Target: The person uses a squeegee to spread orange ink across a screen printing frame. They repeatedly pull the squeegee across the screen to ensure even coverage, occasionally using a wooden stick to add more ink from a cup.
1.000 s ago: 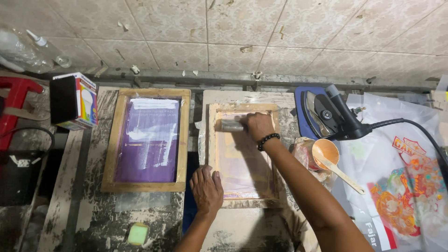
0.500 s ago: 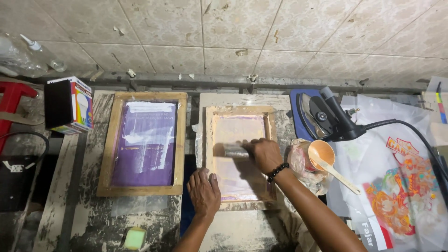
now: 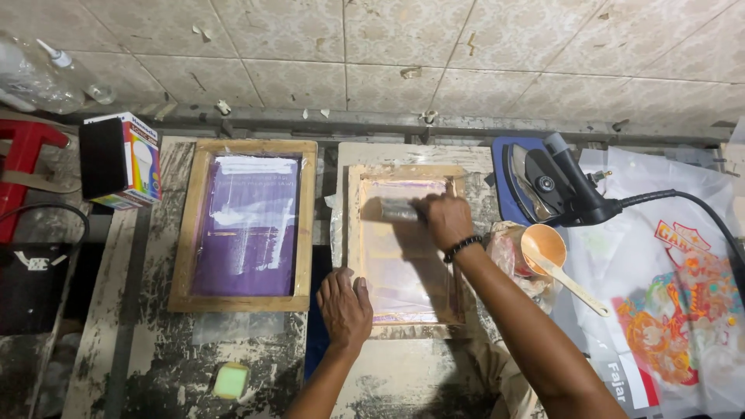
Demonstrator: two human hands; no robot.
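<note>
Right hand (image 3: 445,219) grips squeegee (image 3: 400,210); left hand (image 3: 344,307) flat on frame (image 3: 355,233).

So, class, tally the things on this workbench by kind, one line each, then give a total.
Wooden screen frames: 2, purple and pinkish
Squeegee in the right hand: 1
Iron: 1
Orange cup: 1
Cardboard box: 1
Green sponge: 1
Total: 7
</note>
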